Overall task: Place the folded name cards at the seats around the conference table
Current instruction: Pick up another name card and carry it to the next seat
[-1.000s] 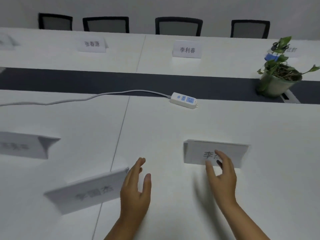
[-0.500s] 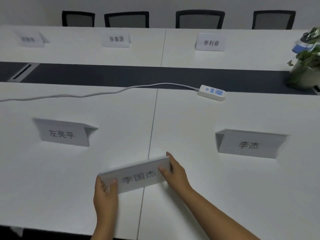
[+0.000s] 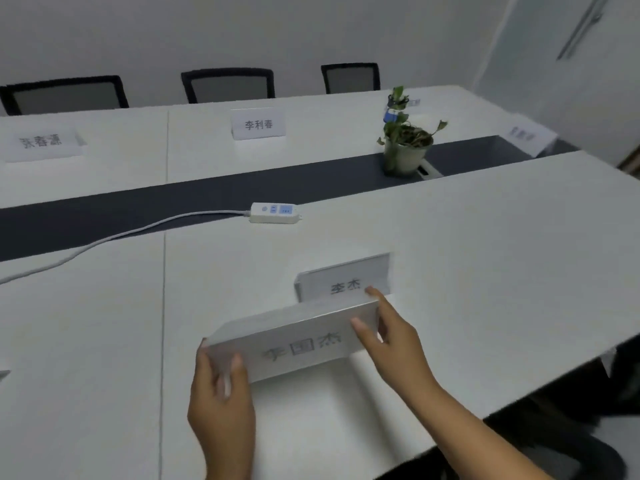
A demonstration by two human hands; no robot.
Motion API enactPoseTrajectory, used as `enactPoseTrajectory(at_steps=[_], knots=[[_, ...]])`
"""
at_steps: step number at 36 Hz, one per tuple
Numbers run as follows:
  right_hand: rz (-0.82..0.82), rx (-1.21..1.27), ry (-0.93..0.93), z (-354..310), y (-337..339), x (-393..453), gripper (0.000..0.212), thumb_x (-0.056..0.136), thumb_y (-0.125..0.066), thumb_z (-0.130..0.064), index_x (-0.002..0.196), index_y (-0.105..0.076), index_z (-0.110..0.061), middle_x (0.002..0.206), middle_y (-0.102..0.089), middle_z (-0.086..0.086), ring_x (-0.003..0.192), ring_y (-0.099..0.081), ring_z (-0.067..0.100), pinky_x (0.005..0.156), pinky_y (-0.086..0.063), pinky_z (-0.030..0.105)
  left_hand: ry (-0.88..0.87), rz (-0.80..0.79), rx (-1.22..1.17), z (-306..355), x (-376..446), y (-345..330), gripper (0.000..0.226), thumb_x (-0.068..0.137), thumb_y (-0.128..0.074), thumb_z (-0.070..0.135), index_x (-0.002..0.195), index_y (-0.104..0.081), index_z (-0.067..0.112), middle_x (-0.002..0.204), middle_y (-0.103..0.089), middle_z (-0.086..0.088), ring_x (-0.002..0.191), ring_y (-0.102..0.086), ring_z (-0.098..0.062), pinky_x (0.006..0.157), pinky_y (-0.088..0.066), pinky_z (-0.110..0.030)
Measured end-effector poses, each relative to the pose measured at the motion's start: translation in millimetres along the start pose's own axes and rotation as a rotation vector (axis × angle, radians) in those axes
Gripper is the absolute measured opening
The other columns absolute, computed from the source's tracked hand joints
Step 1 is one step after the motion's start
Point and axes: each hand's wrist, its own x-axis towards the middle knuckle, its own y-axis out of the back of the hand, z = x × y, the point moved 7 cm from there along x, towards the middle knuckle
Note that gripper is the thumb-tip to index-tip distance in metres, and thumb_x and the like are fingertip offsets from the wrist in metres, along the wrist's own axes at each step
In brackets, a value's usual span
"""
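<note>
I hold a folded white name card with three printed characters between both hands, lifted above the white conference table. My left hand grips its left end and my right hand grips its right end. Just behind it a second name card stands on the table, partly hidden by the held one. On the far side of the table stand two more cards, one in the middle and one at the left. Another card sits at the far right end.
A white power strip lies by the dark centre strip, its cable running left. A potted plant stands on that strip at the right. Black chairs line the far side. The table's near right edge drops off beside my right arm.
Both hands took hold of the three-character card and lifted it, carrying it right until it sits in front of the standing card. The view swung right.
</note>
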Motion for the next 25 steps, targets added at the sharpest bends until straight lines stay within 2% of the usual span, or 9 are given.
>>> enactPoseTrajectory(at_steps=[5,8,10,12,13,15,20,23,25], knots=[[0.272,0.028,-0.029,30,125,-41,0.051,0.087,-0.052,-0.022,0.135,-0.035,-0.024,0.135,-0.048,-0.004,0.125,-0.044,0.010,0.101,-0.035,0.022,-0.071,-0.220,-0.049,47,-61,-86,0.039,0.084,-0.054,0.005,0.122,-0.053,0.012,0.120,-0.061,-0.008,0.106,-0.055,-0.015,0.084,-0.035,-0.008],[0.431,0.071,-0.047,63,207,-78,0.051,0.086,-0.053,-0.021,0.135,-0.036,-0.024,0.131,-0.051,-0.005,0.119,-0.048,0.006,0.092,-0.039,0.010,-0.103,-0.373,-0.054,67,-121,-144,0.035,0.083,-0.057,0.007,0.117,-0.055,0.004,0.121,-0.061,-0.013,0.113,-0.055,-0.026,0.099,-0.038,-0.030],[0.500,0.121,-0.040,83,253,-101,0.051,0.086,-0.053,-0.020,0.134,-0.037,-0.023,0.125,-0.051,-0.009,0.107,-0.050,-0.009,0.081,-0.038,-0.002,-0.147,-0.418,-0.025,75,-160,-176,0.032,0.083,-0.057,0.007,0.114,-0.055,0.001,0.118,-0.061,-0.018,0.115,-0.052,-0.034,0.101,-0.038,-0.043],[0.559,0.151,-0.032,104,296,-123,0.051,0.085,-0.056,-0.022,0.133,-0.039,-0.022,0.123,-0.055,-0.005,0.103,-0.054,-0.009,0.089,-0.042,0.006,-0.180,-0.435,-0.014,81,-203,-203,0.029,0.083,-0.056,0.008,0.113,-0.057,0.004,0.116,-0.063,-0.016,0.113,-0.052,-0.035,0.101,-0.038,-0.047],[0.588,0.156,-0.039,115,315,-134,0.051,0.084,-0.057,-0.023,0.132,-0.039,-0.023,0.121,-0.058,0.004,0.105,-0.056,0.005,0.095,-0.044,0.020,-0.201,-0.446,-0.012,84,-224,-214,0.029,0.084,-0.055,0.009,0.112,-0.057,0.006,0.115,-0.063,-0.016,0.113,-0.052,-0.035,0.100,-0.038,-0.047],[0.618,0.161,-0.069,140,348,-156,0.050,0.085,-0.056,-0.020,0.132,-0.040,-0.024,0.114,-0.062,0.007,0.107,-0.054,0.026,0.097,-0.043,0.035,-0.219,-0.472,-0.011,83,-267,-235,0.032,0.084,-0.054,0.009,0.116,-0.057,0.011,0.116,-0.064,-0.010,0.111,-0.056,-0.027,0.100,-0.040,-0.041],[0.625,0.216,-0.141,198,405,-193,0.051,0.086,-0.053,-0.017,0.133,-0.036,-0.027,0.133,-0.049,-0.006,0.125,-0.044,0.007,0.109,-0.033,0.029,-0.168,-0.558,0.011,70,-346,-284,0.036,0.085,-0.053,0.009,0.119,-0.057,0.019,0.114,-0.064,0.003,0.102,-0.056,-0.005,0.089,-0.037,-0.016],[0.639,0.236,-0.163,223,435,-192,0.050,0.086,-0.054,-0.017,0.129,-0.036,-0.033,0.130,-0.050,-0.007,0.122,-0.045,0.007,0.108,-0.033,0.028,-0.192,-0.577,0.024,70,-368,-318,0.034,0.085,-0.053,0.007,0.116,-0.058,0.018,0.099,-0.063,0.007,0.077,-0.055,0.020,0.064,-0.036,0.006],[0.642,0.230,-0.165,237,455,-181,0.051,0.086,-0.054,-0.018,0.131,-0.035,-0.032,0.132,-0.048,-0.007,0.125,-0.043,0.008,0.109,-0.033,0.031,-0.204,-0.575,0.014,76,-377,-343,0.033,0.085,-0.052,0.005,0.113,-0.058,0.022,0.095,-0.061,0.008,0.070,-0.054,0.023,0.055,-0.036,0.006]])
